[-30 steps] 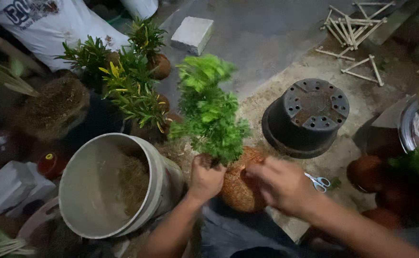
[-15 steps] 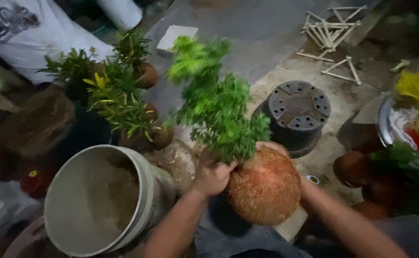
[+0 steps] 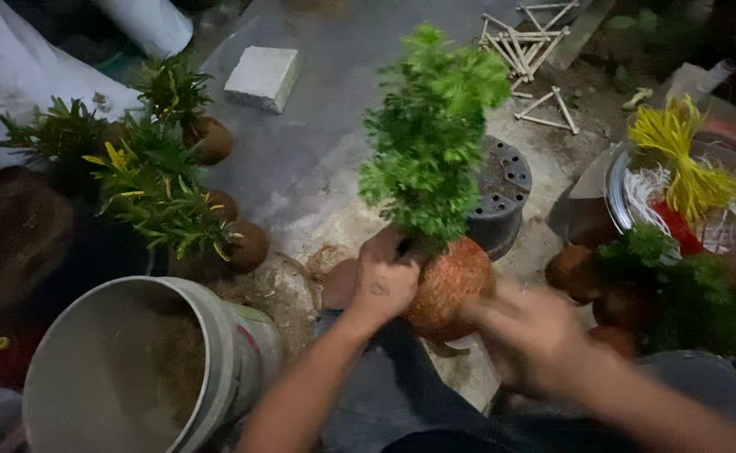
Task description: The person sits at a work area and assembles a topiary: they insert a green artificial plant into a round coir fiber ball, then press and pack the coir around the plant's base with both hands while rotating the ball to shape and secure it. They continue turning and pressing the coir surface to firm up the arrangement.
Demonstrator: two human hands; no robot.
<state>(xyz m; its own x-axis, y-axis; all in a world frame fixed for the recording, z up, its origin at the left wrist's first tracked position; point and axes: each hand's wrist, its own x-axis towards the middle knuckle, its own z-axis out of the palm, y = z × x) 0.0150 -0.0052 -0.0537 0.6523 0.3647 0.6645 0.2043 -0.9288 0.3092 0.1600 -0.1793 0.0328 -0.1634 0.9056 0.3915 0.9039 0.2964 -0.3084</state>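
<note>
Concrete floor [image 3: 318,159], grey and dusty, carries everything in view. White bucket [image 3: 217,352] at lower left, tilted toward the camera, brown fibrous fill visible inside. Group of spiky green-and-yellow plants [image 3: 146,180] left of centre, each on a round brown ball, standing close together just above the bucket. Black perforated pot [image 3: 502,197], upside down, sits right of centre, directly behind the held plant. Leafy green plant [image 3: 431,134] stands upright out of a netted brown root ball [image 3: 448,281], raised off the floor at frame centre. Left hand [image 3: 382,281] closed around the ball's top at the stem base, fingers curled, gripping firmly. Right hand [image 3: 536,335] just beside the ball's lower right side; motion-blurred, so grip and contact cannot be told. Yellow string bundle [image 3: 678,159] lies with white strands in a metal basin [image 3: 615,197] at right. Grey block [image 3: 261,75] at upper centre. Small wooden stick frames [image 3: 523,42] lie scattered at upper right.
</note>
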